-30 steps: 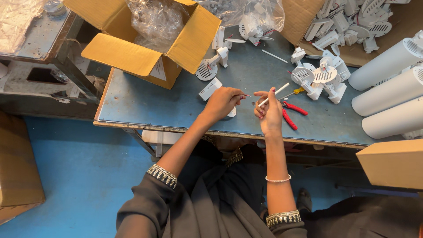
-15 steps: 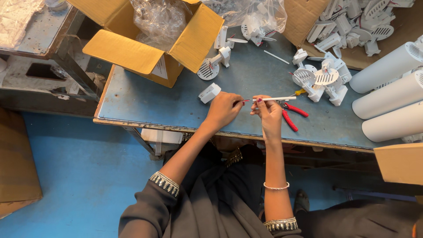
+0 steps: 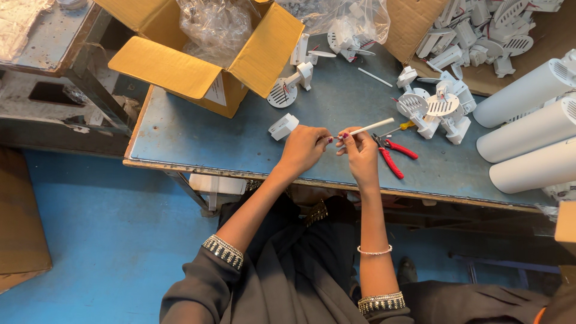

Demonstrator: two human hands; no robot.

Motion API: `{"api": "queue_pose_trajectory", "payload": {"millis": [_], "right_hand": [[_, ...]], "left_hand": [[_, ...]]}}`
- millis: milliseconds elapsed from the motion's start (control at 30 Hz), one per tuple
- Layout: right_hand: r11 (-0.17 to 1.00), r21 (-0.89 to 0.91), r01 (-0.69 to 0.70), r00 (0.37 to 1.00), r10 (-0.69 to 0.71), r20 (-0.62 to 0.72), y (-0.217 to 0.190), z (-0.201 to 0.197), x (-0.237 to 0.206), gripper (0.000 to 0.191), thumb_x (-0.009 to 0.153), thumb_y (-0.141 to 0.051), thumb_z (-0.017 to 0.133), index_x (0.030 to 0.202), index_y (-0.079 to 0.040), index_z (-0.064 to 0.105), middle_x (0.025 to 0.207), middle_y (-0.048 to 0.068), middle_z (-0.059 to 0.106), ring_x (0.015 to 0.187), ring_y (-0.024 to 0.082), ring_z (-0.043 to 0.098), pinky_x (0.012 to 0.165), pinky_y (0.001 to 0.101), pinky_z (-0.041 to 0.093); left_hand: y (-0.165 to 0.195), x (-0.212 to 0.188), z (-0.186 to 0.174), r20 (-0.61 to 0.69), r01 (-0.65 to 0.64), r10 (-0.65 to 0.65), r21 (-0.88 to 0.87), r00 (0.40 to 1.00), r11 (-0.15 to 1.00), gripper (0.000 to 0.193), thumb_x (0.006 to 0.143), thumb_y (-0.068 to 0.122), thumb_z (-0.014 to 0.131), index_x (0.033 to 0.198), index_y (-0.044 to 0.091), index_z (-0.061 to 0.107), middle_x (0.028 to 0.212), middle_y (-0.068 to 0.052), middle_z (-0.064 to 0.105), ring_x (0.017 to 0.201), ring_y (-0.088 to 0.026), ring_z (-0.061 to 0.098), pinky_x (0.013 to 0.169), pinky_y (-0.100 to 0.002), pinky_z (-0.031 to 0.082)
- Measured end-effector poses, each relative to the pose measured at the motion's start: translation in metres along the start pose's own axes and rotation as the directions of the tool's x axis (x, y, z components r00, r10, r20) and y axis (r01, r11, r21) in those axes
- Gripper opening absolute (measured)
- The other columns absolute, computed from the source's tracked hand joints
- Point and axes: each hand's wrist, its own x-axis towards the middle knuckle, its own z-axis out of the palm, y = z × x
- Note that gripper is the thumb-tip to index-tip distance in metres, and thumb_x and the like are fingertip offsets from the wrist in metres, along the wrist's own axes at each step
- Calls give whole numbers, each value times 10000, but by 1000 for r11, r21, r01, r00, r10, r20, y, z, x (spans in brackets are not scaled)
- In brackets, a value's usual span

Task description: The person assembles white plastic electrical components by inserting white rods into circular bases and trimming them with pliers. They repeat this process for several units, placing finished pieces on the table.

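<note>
Your left hand (image 3: 305, 148) and right hand (image 3: 360, 153) meet above the desk's (image 3: 180, 141) near edge. The right is closed on a thin white tube (image 3: 371, 127); the left pinches something at its near end, too small to name. As I judge it, you're mid-assembly, with many loose parts left. Just right of your hands lie one pair of red-handled pliers (image 3: 393, 156). Left sits one small white block (image 3: 283, 126). Three white cylinders (image 3: 528, 129) lie at the right edge. Farther back stands one open cardboard box (image 3: 204, 54) and a heap of white bracket parts (image 3: 435, 105), too tangled to count.
</note>
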Motion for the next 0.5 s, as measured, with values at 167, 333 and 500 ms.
{"api": "queue_pose_trajectory", "payload": {"millis": [167, 333, 500], "right_hand": [[950, 287, -123, 992, 127, 7, 5, -2, -5, 202, 1032, -141, 643, 1113, 39, 688, 1002, 107, 713, 899, 151, 707, 804, 282, 604], [887, 431, -164, 985, 171, 24, 5, -3, -10, 195, 982, -77, 679, 1130, 49, 678, 1048, 142, 734, 984, 186, 738, 931, 294, 608], [876, 423, -232, 968, 251, 10, 7, -10, -8, 194, 980, -84, 678, 1116, 53, 691, 1027, 151, 748, 931, 185, 741, 877, 289, 611]], "left_hand": [[-1, -3, 3, -66, -69, 74, 66, 995, 995, 143, 880, 162, 691, 896, 54, 784, 741, -125, 720, 749, -311, 685, 728, -414, 520], [-3, -4, 5, -66, -45, 50, 81, 997, 996, 146, 878, 174, 692, 901, 63, 784, 748, -120, 717, 807, -325, 676, 786, -423, 513], [-3, -5, 3, -48, -39, 42, 62, 998, 997, 140, 865, 168, 693, 903, 69, 785, 726, -96, 725, 801, -313, 669, 793, -418, 512]]}}
